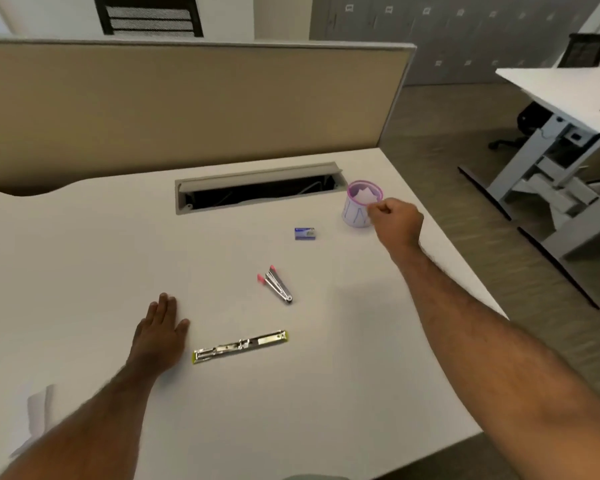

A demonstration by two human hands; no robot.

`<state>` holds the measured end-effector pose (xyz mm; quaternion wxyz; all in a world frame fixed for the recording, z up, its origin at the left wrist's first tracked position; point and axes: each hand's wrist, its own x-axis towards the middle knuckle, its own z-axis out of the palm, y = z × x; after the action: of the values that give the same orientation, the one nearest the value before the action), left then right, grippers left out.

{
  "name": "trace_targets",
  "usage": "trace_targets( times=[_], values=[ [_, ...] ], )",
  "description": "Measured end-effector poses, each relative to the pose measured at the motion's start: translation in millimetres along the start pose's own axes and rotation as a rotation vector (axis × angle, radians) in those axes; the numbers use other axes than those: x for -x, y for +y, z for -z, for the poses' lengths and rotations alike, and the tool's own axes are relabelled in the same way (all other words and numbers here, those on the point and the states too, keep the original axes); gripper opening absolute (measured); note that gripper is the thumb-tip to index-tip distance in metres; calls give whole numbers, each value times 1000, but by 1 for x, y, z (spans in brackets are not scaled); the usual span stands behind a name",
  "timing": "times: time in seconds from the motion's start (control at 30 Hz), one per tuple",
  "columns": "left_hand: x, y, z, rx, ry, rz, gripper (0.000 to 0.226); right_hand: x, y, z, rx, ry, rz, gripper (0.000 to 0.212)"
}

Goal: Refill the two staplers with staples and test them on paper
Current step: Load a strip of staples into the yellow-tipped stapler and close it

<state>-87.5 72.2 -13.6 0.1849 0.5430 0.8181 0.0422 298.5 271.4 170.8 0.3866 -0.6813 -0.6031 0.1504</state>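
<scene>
A yellow-ended stapler (240,346) lies opened out flat on the white desk (84,258), near the front. A smaller pink-tipped stapler (276,284) lies half open behind it. A small blue staple box (305,233) sits further back. My left hand (160,332) rests flat on the desk, palm down, just left of the yellow stapler, holding nothing. My right hand (395,221) is reached out to a pink-rimmed cup (357,209) with crumpled white paper inside; its fingers are pinched at the cup's rim. Whether they grip the rim or the paper I cannot tell.
An open cable tray slot (257,188) runs across the back of the desk below a beige partition (187,105). White paper (35,417) lies at the desk's front left. The desk's right edge drops off beside my right arm; another desk (561,98) stands far right.
</scene>
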Motion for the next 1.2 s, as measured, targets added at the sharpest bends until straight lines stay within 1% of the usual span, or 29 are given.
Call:
trace_targets(
  times=[0.1, 0.17, 0.23, 0.3, 0.33, 0.4, 0.47, 0.53, 0.6, 0.67, 0.73, 0.8, 0.9, 1.0, 1.1, 1.13, 1.2],
  values=[
    [-8, 0, 2, 11, -26, 36, 66, -39, -10, -5, -48, 49, 28, 21],
    [-18, 1, -1, 28, -12, 65, 68, -64, -16, -15, -60, 58, 21, 19],
    [-27, 2, -3, 35, 14, 87, 69, -81, -16, -28, -16, 82, 0, 21],
    [-35, 2, -3, 30, 35, 99, 70, -94, -12, -40, 51, 79, -62, 25],
    [-40, 3, -3, 25, 39, 102, 70, -101, -7, -46, 93, 49, -96, 27],
    [-45, 4, -1, 10, 53, 98, 69, -111, 5, -56, 240, -69, -139, 29],
    [-51, 5, 2, 0, 69, 93, 68, -121, 14, -60, 370, -168, -119, 30],
    [-53, 6, 4, -6, 80, 87, 66, -128, 19, -62, 414, -193, -109, 29],
    [-52, 5, 4, -8, 84, 83, 66, -132, 21, -65, 394, -155, -92, 26],
    [-51, 6, 3, -5, 90, 83, 65, -132, 21, -67, 298, -60, -59, 21],
    [-50, 8, 3, -1, 97, 84, 65, -125, 20, -70, 175, 48, -6, 20],
    [-48, 10, 5, -5, 103, 87, 64, -112, 19, -74, 116, 123, 45, 20],
    [-45, 14, 6, -12, 121, 89, 64, -84, 19, -87, 71, 135, 158, 16],
    [-39, 17, 6, -19, 140, 88, 63, -51, 22, -107, 33, 27, 203, 12],
    [-36, 20, 6, -36, 152, 92, 63, -25, 35, -126, 91, -169, 215, 10],
    [-36, 20, 6, -42, 155, 93, 63, -19, 40, -131, 112, -253, 193, 12],
    [-35, 21, 5, -47, 154, 98, 64, -11, 45, -142, 171, -452, 159, 32]
  ],
)
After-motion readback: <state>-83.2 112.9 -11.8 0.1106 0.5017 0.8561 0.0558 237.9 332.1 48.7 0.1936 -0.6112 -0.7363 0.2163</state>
